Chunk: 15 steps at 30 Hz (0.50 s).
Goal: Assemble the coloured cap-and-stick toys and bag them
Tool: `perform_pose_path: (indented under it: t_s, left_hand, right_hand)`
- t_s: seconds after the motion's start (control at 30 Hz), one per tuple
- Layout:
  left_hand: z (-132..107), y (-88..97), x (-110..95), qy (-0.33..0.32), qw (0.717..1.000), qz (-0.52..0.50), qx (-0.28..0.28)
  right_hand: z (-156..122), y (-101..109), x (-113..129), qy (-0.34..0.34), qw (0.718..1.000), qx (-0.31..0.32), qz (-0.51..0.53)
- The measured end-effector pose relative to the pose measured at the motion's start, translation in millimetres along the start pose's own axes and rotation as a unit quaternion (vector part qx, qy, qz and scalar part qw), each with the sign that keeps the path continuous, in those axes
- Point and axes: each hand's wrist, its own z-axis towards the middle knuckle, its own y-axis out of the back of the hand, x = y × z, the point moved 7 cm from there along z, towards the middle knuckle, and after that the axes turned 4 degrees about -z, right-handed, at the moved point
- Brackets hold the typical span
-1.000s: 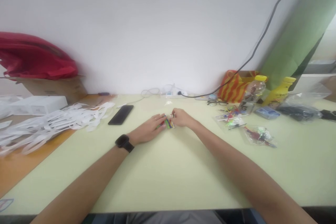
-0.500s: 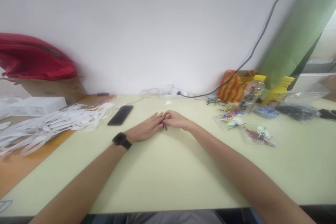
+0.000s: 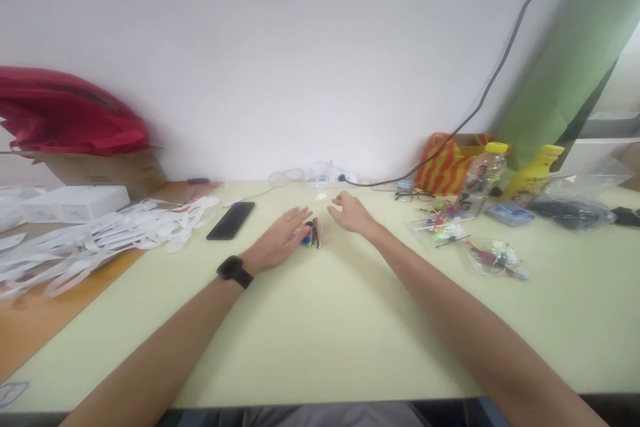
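The right hand (image 3: 350,212) has let go and drawn back, fingers spread and empty. The small colourful bundle (image 3: 312,235) now lies on the table (image 3: 320,320), the flat left hand (image 3: 280,239) touching its edge without gripping.
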Motion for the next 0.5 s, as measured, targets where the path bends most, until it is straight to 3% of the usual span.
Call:
perform_pose_path:
  t_s: [0.1, 0.2, 0.33, 0.43, 0.5]
  left_hand:
    - [0, -5.9, -26, -0.067, 0.997, 0.038, 0.002]
    - [-1, -12.7, -49, -0.122, 0.991, 0.054, 0.009]
    - [-6, -20.1, -71, -0.177, 0.983, 0.049, 0.005]
    - [-10, -24.4, -86, -0.207, 0.978, 0.035, -0.002]
    - [-11, -25.3, -94, -0.211, 0.977, 0.014, -0.014]
  right_hand:
    - [3, 14, -5, -0.025, 0.999, -0.016, -0.018]
    - [9, 44, -13, -0.046, 0.998, -0.036, -0.036]
    - [8, 121, -49, -0.074, 0.992, -0.062, -0.084]
    - [-14, 185, -102, -0.155, 0.966, -0.051, -0.203]
    - [-33, 212, -134, -0.172, 0.962, -0.028, -0.211]
